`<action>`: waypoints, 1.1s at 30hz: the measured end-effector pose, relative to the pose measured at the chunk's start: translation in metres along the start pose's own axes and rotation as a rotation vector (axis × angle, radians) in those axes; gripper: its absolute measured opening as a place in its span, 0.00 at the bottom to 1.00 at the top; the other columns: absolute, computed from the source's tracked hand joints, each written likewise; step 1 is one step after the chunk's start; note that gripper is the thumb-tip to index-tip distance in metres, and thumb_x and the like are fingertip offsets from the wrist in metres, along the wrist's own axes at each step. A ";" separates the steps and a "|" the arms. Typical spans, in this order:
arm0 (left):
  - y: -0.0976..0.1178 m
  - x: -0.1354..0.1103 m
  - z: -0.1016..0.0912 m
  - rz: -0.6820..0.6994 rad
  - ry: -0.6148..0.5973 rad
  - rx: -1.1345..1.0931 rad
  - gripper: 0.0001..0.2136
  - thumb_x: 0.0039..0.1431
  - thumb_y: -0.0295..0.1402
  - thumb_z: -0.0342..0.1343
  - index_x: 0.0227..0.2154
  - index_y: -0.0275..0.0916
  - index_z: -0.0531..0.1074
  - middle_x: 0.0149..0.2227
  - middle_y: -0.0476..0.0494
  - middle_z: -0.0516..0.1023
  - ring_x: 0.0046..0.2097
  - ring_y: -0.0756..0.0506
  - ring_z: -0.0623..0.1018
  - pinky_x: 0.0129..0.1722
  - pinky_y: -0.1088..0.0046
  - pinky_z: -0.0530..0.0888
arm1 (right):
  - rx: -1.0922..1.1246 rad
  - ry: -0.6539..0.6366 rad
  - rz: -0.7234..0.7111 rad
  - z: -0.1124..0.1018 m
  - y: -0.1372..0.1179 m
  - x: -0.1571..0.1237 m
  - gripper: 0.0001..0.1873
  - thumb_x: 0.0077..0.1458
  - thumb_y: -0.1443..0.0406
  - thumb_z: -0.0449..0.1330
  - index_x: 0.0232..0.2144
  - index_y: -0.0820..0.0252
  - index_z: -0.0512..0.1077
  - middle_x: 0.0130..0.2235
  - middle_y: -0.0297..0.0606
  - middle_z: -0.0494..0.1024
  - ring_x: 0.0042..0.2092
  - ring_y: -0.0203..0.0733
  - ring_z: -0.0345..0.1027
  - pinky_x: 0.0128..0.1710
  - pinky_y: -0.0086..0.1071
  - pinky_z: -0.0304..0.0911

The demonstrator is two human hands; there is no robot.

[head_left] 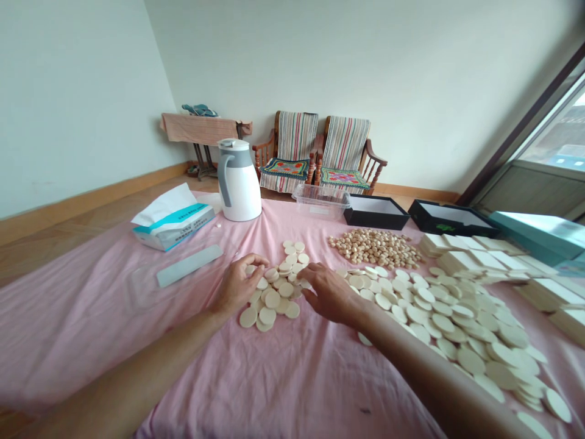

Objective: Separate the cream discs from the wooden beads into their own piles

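cream discs (273, 299) in sm pile ctr, most still spread lower right; l hand (237, 285) pinched at pile, hold unclear; r hand (331, 296) half open, nothing visibly held; round pellets (375, 247) upper ctr.

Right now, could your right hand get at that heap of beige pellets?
Probably yes: the right hand is close to the heap, and only low flat beige discs lie between.
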State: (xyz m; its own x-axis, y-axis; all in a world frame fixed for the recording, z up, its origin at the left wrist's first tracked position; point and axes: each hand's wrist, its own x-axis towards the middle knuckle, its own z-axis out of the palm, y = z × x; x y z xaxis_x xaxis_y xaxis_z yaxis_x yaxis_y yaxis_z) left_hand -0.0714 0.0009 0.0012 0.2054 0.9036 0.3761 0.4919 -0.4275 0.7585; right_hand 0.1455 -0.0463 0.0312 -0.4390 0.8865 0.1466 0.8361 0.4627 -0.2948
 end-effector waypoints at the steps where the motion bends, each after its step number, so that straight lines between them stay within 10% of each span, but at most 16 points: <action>1: 0.000 0.000 0.000 0.003 0.001 -0.002 0.09 0.55 0.34 0.50 0.32 0.37 0.74 0.34 0.46 0.79 0.39 0.45 0.77 0.40 0.72 0.71 | -0.009 0.000 -0.010 0.004 -0.002 0.003 0.11 0.54 0.70 0.56 0.41 0.63 0.71 0.40 0.43 0.73 0.45 0.42 0.65 0.44 0.32 0.59; 13: -0.004 0.001 0.000 0.000 -0.014 0.001 0.08 0.56 0.33 0.50 0.33 0.38 0.74 0.35 0.47 0.79 0.39 0.46 0.77 0.40 0.73 0.70 | 0.090 0.235 0.132 0.003 0.011 0.004 0.11 0.56 0.72 0.50 0.34 0.63 0.74 0.32 0.38 0.72 0.35 0.37 0.65 0.37 0.28 0.57; 20: -0.003 0.001 0.000 -0.029 -0.022 -0.005 0.09 0.57 0.33 0.51 0.35 0.37 0.75 0.37 0.45 0.80 0.39 0.46 0.77 0.40 0.73 0.70 | -0.008 -0.022 0.246 -0.022 0.039 -0.008 0.12 0.46 0.73 0.52 0.24 0.61 0.76 0.29 0.38 0.74 0.32 0.37 0.67 0.34 0.29 0.57; 26: -0.004 0.000 0.000 -0.030 -0.027 -0.014 0.09 0.57 0.33 0.51 0.35 0.36 0.74 0.36 0.45 0.79 0.38 0.46 0.77 0.39 0.74 0.70 | 0.047 0.172 0.111 -0.005 0.032 -0.005 0.13 0.51 0.72 0.54 0.38 0.62 0.75 0.36 0.41 0.73 0.39 0.41 0.67 0.42 0.32 0.60; 33: -0.004 0.001 0.001 -0.016 -0.028 -0.024 0.09 0.57 0.33 0.51 0.34 0.37 0.74 0.35 0.46 0.79 0.39 0.46 0.77 0.39 0.74 0.70 | 0.035 0.105 0.002 0.018 0.014 -0.004 0.10 0.55 0.69 0.56 0.41 0.61 0.70 0.40 0.43 0.70 0.42 0.42 0.65 0.44 0.34 0.60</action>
State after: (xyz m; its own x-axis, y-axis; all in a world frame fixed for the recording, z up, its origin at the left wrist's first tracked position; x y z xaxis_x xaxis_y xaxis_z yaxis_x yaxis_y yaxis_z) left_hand -0.0725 0.0036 -0.0024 0.2211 0.9108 0.3487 0.4749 -0.4129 0.7772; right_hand 0.1530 -0.0435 0.0095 -0.3987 0.8843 0.2432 0.8242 0.4618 -0.3279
